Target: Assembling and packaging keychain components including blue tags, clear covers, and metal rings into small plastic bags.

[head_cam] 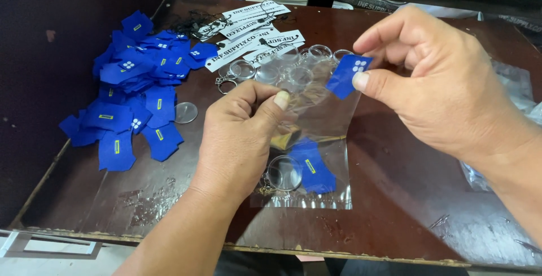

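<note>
The dark brown counter (pixel 395 191) carries everything here. At its 10 o'clock side lies a loose heap of blue fabric patches (pixel 135 101); at 12 o'clock sit white printed card tags (pixel 254 33) with black cords, and just below them a cluster of clear round keychain blanks (pixel 293 67).

Near the middle, the left hand (pixel 243 140) holds up a clear plastic sleeve bag (pixel 322 140), its grip pressed together on the bag's upper left edge, thumb over the film. Inside the bag, toward 6 o'clock, rest a clear round keychain (pixel 284 173) and a blue patch (pixel 313 168).

The right hand (pixel 446 89), at 2 o'clock, pinches one small blue patch (pixel 349 75) between thumb and forefinger, the other fingers loosely curled, just above the bag's mouth.

Risks, as I judge them: the thin film may sag shut, so the patch catches on the rim and folds. A loose left pinch could let the bag slip and spill its contents. The patch could also drop among the keychain blanks beneath.
</note>
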